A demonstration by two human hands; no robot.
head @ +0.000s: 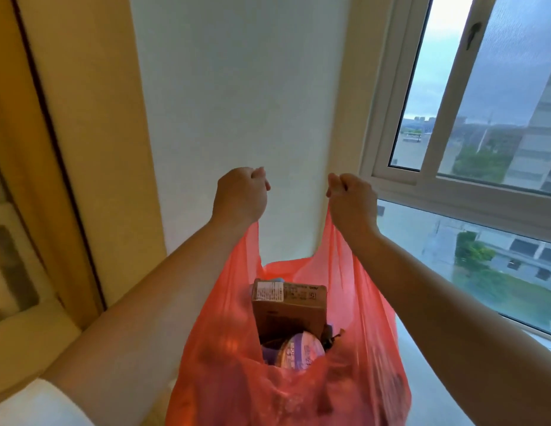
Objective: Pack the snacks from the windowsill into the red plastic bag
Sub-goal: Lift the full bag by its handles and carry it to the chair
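Two hands hold up the red plastic bag [299,373] by its handles. The left hand [242,195] has its fingers curled tight round the left handle [252,241]. The right hand [351,201] has its fingers curled tight round the right handle [332,241]. Both handles are pulled up and a bit apart, so the mouth of the bag is open.

Inside the bag, a brown box [288,305] stands up tall near the back. A round purple tub [302,353] lies just in front of the box, lower down. More things may be under them, but the red plastic hides them.

The bag hangs just over the windowsill [428,379], which runs under the window [483,118] to the right of the bag. I cannot see any snacks left on the part of the sill that shows, so the packing looks almost done or done.

What could go wrong? The plastic looks thin. A sharp corner of the box could poke a hole in the bag. A handle could stretch and rip if the load is heavy. If one hand lets go, the bag would tip and the tub could roll out.
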